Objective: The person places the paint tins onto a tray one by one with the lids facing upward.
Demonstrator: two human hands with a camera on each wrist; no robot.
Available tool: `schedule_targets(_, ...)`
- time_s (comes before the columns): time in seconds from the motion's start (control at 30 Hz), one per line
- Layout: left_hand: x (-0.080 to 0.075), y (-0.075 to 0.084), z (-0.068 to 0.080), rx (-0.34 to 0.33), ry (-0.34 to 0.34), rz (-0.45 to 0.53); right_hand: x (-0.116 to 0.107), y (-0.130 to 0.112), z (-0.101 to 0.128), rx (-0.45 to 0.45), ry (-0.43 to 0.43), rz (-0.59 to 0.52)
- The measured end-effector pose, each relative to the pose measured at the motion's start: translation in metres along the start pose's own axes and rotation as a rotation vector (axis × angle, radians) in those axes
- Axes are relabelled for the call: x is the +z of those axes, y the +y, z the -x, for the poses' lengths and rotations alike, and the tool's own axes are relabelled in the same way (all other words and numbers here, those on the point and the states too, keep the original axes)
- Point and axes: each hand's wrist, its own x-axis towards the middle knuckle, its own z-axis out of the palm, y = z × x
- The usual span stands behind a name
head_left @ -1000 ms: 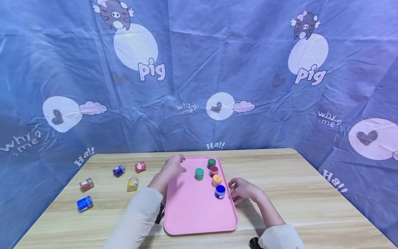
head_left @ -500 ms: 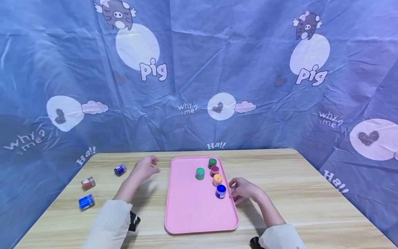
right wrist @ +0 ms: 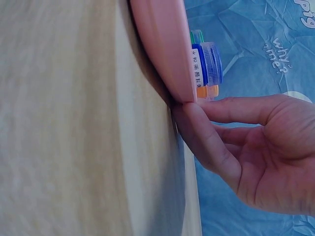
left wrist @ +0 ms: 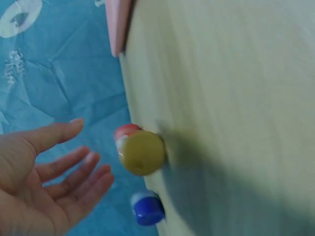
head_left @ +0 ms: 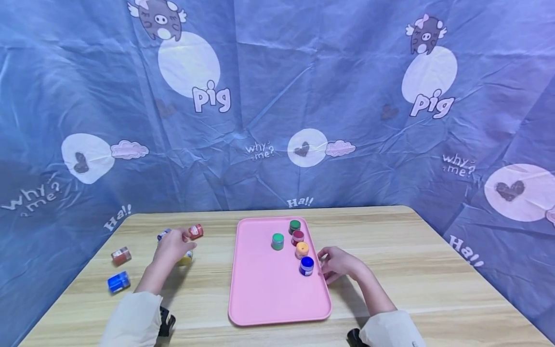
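Observation:
My left hand (head_left: 171,246) hovers over the small paint jars at the left, fingers spread and holding nothing. Just beyond its fingertips in the left wrist view are a yellow jar (left wrist: 142,153), a red jar (left wrist: 128,130) behind it and a dark blue jar (left wrist: 148,209). In the head view the hand partly covers the yellow and dark blue ones. My right hand (head_left: 340,265) pinches the right rim of a pink tray (head_left: 269,299) between thumb and fingers. On that tray stand a light green jar (head_left: 278,242) and, along its right side, several others, with a blue jar (head_left: 306,266) nearest me.
Further left on the wooden table (head_left: 407,260) lie a brownish-red jar (head_left: 121,256) and a bright blue jar (head_left: 119,282), both on their sides. A blue patterned cloth (head_left: 269,120) hangs behind the table.
My left hand has moved left from over the tray's left edge to above the loose jars. The right hand stays at the tray's rim, and the jars have not moved.

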Motion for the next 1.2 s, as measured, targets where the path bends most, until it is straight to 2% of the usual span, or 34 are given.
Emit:
schedule_targets(0.1, -0.001, -0.005, 0.003, -0.097, -0.025, -0.015, 0.0, -0.001, 0.0, 0.009, 0.002, 0.002)
schedule_targets(0.2, -0.001, -0.009, 0.005, -0.187, -0.095, -0.017, 0.0, -0.001, 0.0, 0.023, 0.004, 0.01)
schedule_targets(0.3, 0.001, -0.013, 0.005, -0.227, -0.149, -0.003, 0.0, -0.001, 0.0, 0.023, 0.005, 0.008)
schedule_targets(0.5, 0.009, -0.021, 0.004, -0.233, -0.151, 0.052, 0.0, 0.0, -0.001, 0.036, 0.015, 0.02)
schedule_targets(0.67, 0.012, -0.023, 0.001, -0.227, -0.139, 0.05, 0.001, 0.0, -0.001, 0.044, 0.015, 0.027)
schedule_targets(0.93, 0.013, -0.017, 0.002, -0.261, -0.109, 0.048, 0.0, -0.001, 0.0, 0.029, 0.016, 0.01)
schedule_targets(1.2, 0.011, -0.009, 0.004, -0.276, -0.125, 0.058, 0.001, -0.002, 0.001, 0.04, 0.015, 0.01)
